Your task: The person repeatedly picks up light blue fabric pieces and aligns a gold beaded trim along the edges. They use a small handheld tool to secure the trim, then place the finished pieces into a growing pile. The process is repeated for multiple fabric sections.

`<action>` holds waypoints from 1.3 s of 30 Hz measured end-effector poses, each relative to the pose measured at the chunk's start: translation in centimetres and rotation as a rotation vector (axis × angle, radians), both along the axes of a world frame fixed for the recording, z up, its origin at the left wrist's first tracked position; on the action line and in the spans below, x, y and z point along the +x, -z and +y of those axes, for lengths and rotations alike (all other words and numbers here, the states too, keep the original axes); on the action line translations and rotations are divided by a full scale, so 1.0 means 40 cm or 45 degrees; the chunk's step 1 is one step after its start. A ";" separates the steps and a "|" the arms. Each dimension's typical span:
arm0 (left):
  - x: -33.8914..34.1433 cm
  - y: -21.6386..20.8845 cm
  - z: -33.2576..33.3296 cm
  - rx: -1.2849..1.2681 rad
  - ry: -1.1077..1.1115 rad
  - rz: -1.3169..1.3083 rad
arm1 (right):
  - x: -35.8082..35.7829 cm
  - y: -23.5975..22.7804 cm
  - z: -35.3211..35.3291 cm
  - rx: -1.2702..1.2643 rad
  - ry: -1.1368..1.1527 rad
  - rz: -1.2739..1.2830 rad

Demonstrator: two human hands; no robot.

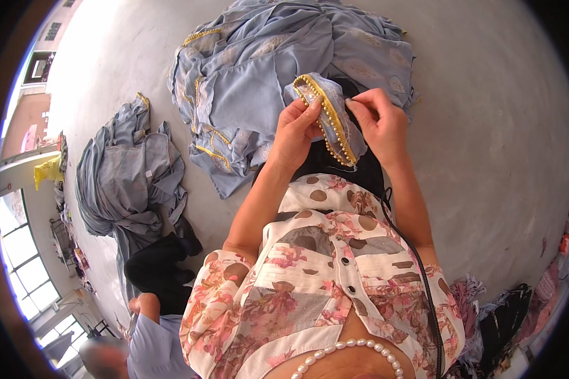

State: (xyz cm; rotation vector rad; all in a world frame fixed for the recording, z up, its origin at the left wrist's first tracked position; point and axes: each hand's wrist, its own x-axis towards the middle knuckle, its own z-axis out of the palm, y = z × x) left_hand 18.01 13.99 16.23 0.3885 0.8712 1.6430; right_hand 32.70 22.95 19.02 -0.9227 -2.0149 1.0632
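My left hand [294,132] is closed on a blue-grey garment edge [333,95], its thumb pressed on the cloth. Gold-yellow beaded trim [339,128] runs round this edge, which is bent into a narrow loop over my lap. Just right of the loop, my right hand [382,126] is raised with thumb and fingertips pinched together. Whatever lies in that pinch, if anything, is too small to make out. Beyond my hands, a big heap of blue-grey cloth [250,95] with pale patterned patches and yellow trim spreads over the floor.
To the left lies a second heap of blue-grey garments [129,180], beside a seated co-worker in dark trousers [155,268]. Bundles of coloured cloth [506,316] line the lower right. A black cord [417,252] hangs down my front. Windows [25,252] stand at the far left.
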 end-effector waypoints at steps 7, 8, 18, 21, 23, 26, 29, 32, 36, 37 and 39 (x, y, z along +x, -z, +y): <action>-0.010 0.000 -0.003 0.054 -0.003 -0.015 | 0.021 0.018 -0.009 0.015 -0.032 0.096; -0.010 -0.003 -0.002 0.053 0.002 -0.003 | 0.016 0.022 -0.010 0.033 -0.028 0.099; 0.002 -0.011 -0.006 0.028 0.044 0.047 | -0.001 0.020 -0.016 0.087 -0.029 0.092; 0.004 -0.014 -0.007 0.025 0.033 0.007 | 0.000 0.025 -0.009 0.125 0.067 0.151; -0.001 -0.013 -0.006 0.015 0.013 -0.054 | 0.009 0.032 0.001 0.103 0.191 0.283; -0.021 0.017 -0.004 0.036 -0.005 -0.153 | 0.053 0.033 0.000 0.087 0.107 0.223; -0.018 0.006 0.001 0.028 -0.039 -0.230 | 0.077 0.046 -0.026 0.076 0.003 0.180; -0.026 0.023 0.001 0.113 0.017 -0.345 | 0.067 0.039 -0.044 0.091 -0.033 0.188; -0.019 0.018 -0.001 0.122 0.053 -0.385 | 0.051 0.033 -0.051 -0.001 -0.099 0.149; -0.015 0.014 0.001 0.104 0.045 -0.373 | 0.047 0.034 -0.051 -0.001 -0.081 0.162; -0.004 0.006 0.003 0.068 0.022 -0.349 | 0.042 0.039 -0.052 -0.004 -0.052 0.189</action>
